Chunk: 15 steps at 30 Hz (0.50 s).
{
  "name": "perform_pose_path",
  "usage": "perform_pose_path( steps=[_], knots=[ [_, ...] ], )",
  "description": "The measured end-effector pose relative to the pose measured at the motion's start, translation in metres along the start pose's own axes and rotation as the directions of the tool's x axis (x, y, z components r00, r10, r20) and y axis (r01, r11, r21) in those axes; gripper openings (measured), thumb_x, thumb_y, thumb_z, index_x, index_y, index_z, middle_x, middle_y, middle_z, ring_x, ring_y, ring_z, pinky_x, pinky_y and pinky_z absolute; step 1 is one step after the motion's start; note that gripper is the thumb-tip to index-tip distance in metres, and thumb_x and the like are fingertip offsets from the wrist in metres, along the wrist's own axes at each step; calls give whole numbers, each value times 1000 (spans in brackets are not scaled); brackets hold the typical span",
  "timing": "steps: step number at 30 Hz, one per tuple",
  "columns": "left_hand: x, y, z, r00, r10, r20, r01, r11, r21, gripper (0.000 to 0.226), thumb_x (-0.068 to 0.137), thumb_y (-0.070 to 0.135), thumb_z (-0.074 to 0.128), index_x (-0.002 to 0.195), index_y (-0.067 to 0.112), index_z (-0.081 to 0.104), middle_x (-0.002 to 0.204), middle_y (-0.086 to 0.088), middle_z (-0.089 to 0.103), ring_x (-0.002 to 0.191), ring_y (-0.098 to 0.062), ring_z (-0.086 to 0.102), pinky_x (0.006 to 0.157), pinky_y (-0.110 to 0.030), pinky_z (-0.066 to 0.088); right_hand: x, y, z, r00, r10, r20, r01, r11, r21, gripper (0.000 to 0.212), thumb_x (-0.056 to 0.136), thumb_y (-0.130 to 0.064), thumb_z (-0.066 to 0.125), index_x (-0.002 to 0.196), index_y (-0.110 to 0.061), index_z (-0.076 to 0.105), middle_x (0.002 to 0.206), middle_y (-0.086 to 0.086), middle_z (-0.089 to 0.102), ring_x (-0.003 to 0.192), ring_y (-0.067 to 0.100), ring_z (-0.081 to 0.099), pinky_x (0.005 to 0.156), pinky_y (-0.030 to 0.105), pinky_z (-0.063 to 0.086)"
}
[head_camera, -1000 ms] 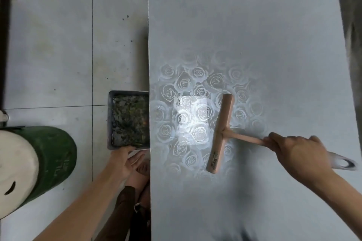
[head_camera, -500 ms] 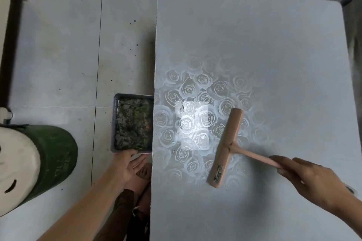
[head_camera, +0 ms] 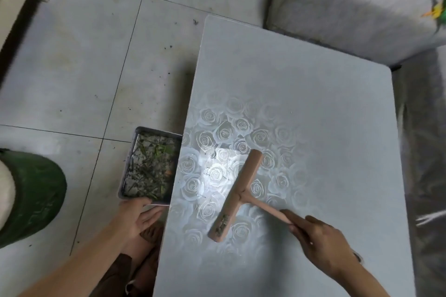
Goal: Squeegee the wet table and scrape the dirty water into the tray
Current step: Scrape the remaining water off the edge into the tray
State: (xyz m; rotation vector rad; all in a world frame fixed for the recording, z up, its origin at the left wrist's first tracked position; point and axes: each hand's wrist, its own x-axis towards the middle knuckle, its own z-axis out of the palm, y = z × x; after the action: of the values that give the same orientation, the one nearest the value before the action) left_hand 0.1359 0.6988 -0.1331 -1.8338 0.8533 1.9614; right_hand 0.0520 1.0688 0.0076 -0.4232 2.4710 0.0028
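Note:
A pale table [head_camera: 325, 103] with a rose pattern fills the right of the view and shines wet near its left edge. On it lies a pink squeegee [head_camera: 239, 194], blade slanted, with dirt on its near end. My right hand [head_camera: 323, 245] grips the squeegee's handle from the lower right. A grey tray [head_camera: 126, 173] of dirty water and plant scraps is held just below the table's left edge. My left hand [head_camera: 136, 217] holds the tray's near rim, fingers under it.
A green bin [head_camera: 36, 190] stands on the tiled floor at the left. A grey covered seat [head_camera: 362, 7] is behind the table's far end. My knee and brown trousers [head_camera: 120, 272] are under the left hand.
The view has tilted and pulled back. The squeegee has slid a little toward me and to the right on the table. The left hand stays on the tray.

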Motion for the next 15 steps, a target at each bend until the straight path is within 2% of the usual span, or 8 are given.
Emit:
perform_pose_path(
  steps=[4, 6, 8, 10, 12, 15],
  knots=[
    [7, -2, -1, 1000, -6, 16, 6, 1000, -3, 33, 91, -6, 45, 121, 9, 46, 91, -10, 67, 77, -26, 67, 65, -40, 50, 34, -58, 12, 985, -164, -50, 167, 984, 63, 41, 99, -49, 26, 139, -57, 23, 91, -7, 55, 88, 19, 60, 69, 31, 44],
    [6, -4, 3, 1000, -1, 23, 1, 1000, 10, 28, 93, -4, 44, 117, 10, 47, 98, -8, 64, 86, -27, 66, 72, -40, 49, 55, -83, 11, 972, -217, -86, 224, 971, 80, 40, 100, -47, 26, 139, -55, 25, 91, -4, 56, 84, 20, 60, 65, 29, 40],
    [11, -5, 1, 1000, 6, 14, -6, 1000, 22, 34, 94, -2, 45, 126, 7, 47, 102, -8, 61, 91, -26, 63, 79, -42, 47, 61, -94, 6, 959, -260, -113, 265, 963, 38, 39, 99, -48, 28, 138, -54, 30, 87, -5, 56, 80, 20, 59, 62, 29, 38],
    [11, -4, 1, 1000, 9, 23, -9, 1000, 11, 42, 94, -3, 43, 134, 8, 42, 103, -10, 63, 82, -25, 64, 80, -41, 48, 53, -84, -4, 964, -245, -107, 250, 967, 40, 39, 98, -47, 34, 136, -55, 35, 79, -7, 52, 74, 20, 59, 60, 30, 40],
    [13, -5, 1, 1000, 1, 28, -1, 1000, 4, 45, 94, -5, 43, 136, 10, 37, 109, -14, 65, 80, -28, 66, 80, -40, 50, 41, -61, -16, 980, -177, -91, 178, 984, 8, 39, 97, -48, 37, 136, -55, 37, 75, -9, 48, 73, 19, 59, 60, 30, 42],
    [10, -4, 2, 999, -9, 32, 10, 1000, -11, 47, 92, -7, 42, 135, 12, 34, 111, -16, 64, 76, -28, 66, 78, -40, 51, 30, -50, -22, 997, -73, -24, 70, 992, -103, 41, 97, -53, 31, 138, -58, 30, 84, -8, 53, 84, 15, 61, 67, 27, 43]
  ],
)
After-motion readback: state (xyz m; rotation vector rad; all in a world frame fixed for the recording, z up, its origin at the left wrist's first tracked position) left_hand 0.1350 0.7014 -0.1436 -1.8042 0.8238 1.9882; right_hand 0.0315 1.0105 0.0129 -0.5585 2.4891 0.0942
